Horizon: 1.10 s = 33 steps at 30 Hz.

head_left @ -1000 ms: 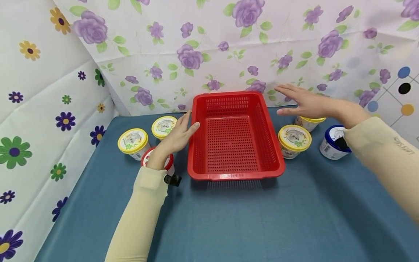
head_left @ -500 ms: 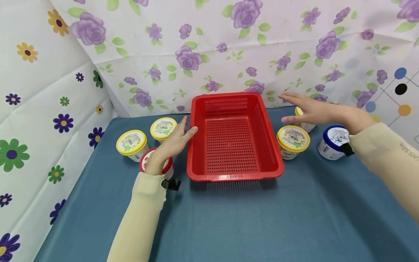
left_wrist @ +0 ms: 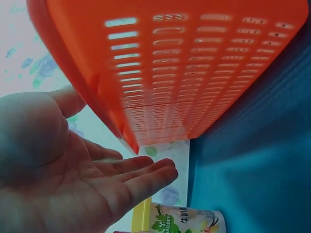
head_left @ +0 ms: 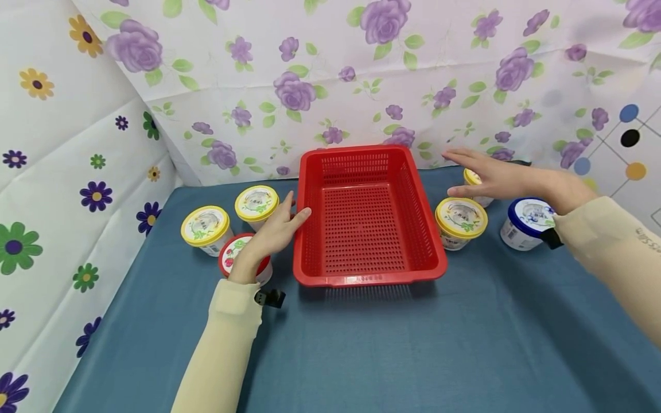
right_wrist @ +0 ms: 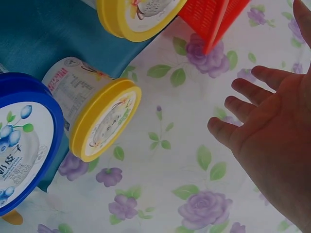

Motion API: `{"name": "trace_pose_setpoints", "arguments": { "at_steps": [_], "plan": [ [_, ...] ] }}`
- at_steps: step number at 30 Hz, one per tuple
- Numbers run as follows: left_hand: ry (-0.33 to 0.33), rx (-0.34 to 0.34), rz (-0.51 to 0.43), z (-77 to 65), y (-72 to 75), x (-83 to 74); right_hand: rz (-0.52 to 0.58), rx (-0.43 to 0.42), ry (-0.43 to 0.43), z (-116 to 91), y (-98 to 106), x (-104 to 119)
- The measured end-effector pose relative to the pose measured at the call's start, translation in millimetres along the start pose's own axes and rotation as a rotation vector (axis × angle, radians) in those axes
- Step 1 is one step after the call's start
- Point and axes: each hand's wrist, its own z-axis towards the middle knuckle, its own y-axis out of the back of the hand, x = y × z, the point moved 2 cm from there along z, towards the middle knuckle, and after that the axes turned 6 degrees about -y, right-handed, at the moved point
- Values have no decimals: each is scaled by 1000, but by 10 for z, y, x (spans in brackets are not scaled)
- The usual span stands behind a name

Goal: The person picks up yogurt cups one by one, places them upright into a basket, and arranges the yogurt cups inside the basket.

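Note:
A red perforated plastic basket (head_left: pixel 364 229) stands in the middle of the blue cloth. My left hand (head_left: pixel 279 229) is at its left side, fingers extended beneath the rim's outer edge and thumb right at the rim. In the left wrist view, the palm of that hand (left_wrist: pixel 92 170) faces up beside the basket's slotted wall (left_wrist: pixel 170 58), holding nothing. To the basket's right, my right hand (head_left: pixel 496 175) hovers with fingers spread over a yellow-lidded tub (head_left: pixel 461 221) and a second yellow-lidded tub (head_left: pixel 477 186), which it partly hides. The right wrist view shows its palm (right_wrist: pixel 277 131) bare.
Left of the basket stand two yellow-lidded tubs, a nearer one (head_left: pixel 206 226) and a farther one (head_left: pixel 255 202), plus a red-lidded tub (head_left: pixel 237 249) partly under my left wrist. A blue-lidded tub (head_left: pixel 527 221) is at far right. Flowered sheets (head_left: pixel 351 74) hang behind the table.
My left hand has come slightly nearer to me along the basket's side. My right hand has drifted slightly right, uncovering more of the blue-lidded tub. The basket stays in place.

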Motion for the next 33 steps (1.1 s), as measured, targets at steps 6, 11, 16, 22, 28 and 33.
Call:
{"name": "trace_pose_setpoints", "arguments": {
  "at_steps": [6, 11, 16, 22, 28, 33],
  "plan": [
    [16, 0, -29, -10, -20, 52, 2, 1, -20, -8, -27, -12],
    [27, 0, -20, -25, -35, 82, -1, 8, -26, -2, -48, -23],
    [38, -6, -18, -34, -49, 83, 5, 18, -31, -11, -63, -58],
    [50, -12, -26, -43, -83, 61, -5, 13, -13, -12, -82, -50],
    [44, 5, -107, -79, -143, 54, -15, 18, -29, 1, -95, -26],
    [68, -8, -124, -128, -166, 70, -15, 19, -23, -2, -99, -21]
  ]
}}
